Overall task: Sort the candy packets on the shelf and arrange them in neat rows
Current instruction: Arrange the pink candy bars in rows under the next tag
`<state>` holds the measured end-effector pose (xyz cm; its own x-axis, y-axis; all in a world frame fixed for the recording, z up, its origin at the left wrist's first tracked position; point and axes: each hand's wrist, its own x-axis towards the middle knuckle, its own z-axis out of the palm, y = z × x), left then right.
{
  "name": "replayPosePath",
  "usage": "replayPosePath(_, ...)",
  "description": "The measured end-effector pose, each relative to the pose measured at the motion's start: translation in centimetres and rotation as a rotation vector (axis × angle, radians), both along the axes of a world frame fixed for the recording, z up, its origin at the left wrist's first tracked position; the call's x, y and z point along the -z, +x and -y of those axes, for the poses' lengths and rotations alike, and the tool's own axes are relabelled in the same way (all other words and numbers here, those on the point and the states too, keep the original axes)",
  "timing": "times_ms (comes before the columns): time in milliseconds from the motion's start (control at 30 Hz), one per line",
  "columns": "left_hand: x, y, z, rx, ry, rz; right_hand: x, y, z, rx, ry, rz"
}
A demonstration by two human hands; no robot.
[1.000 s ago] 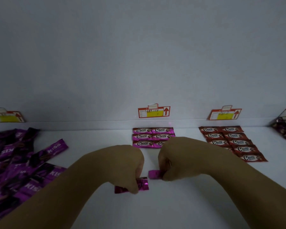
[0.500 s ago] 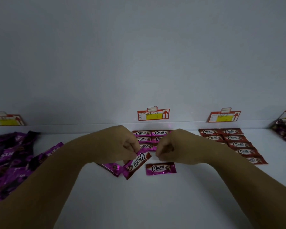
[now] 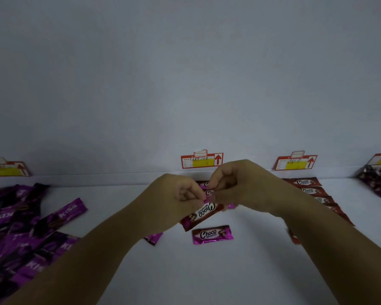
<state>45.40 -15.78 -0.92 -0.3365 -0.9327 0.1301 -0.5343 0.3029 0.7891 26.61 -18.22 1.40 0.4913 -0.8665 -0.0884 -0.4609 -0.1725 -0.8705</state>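
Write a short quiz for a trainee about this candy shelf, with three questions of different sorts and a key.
1. True or false: the purple Kiss packets lie in a loose pile, not in rows.
2. What do the fingers of the left hand pinch? A) a Kiss packet B) a tilted pink Choco packet C) a price label
3. Fill in: the red Choco packets lie in rows on the ___ side of the shelf.
Key: 1 true; 2 B; 3 right.
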Motion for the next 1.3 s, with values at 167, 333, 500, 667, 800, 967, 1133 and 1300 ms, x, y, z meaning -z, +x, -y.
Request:
replayPosePath(167, 0.7, -0.6, 0.2, -0.161, -0.014, -0.342, 0.3, 0.1, 0.2, 0.014, 0.084, -0.046)
replayPosePath(333, 0.1, -1.2, -0.2, -0.194, 0.014, -0.396, 0.2, -0.7, 0.8, 0.059, 0.116, 0.038)
replayPosePath(500, 0.5, -2.5, -3.4, 0.131, -0.127, 0.304, -0.3, -2.4, 1.7, 0.174, 0.006, -0.053)
replayPosePath(667, 2.3, -4.0, -4.5, 0.402, -0.004, 0.812, 0.5, -2.7, 1.6, -0.146, -0.128, -0.544)
replayPosePath(800, 1.5, -2.6, -4.0, 0.324, 0.081, 0.884, 1.8, -2.1, 1.5, -0.213, -0.147, -0.754)
replayPosePath(967, 0.4, -1.7, -3.8, 0.275, 0.12, 0.986, 1.9, -1.8, 1.2, -0.248, -0.177, -0.829)
replayPosePath(1133, 0.0, -1.5, -3.7, 0.262, 0.138, 1.005, 2.4, -1.4, 0.8, -0.248, -0.243, -0.92)
replayPosePath(1300, 0.1, -1.6, -3.5, 0.273, 0.148, 1.023, 2.4, -1.1, 0.7, -0.266, -0.298, -0.89)
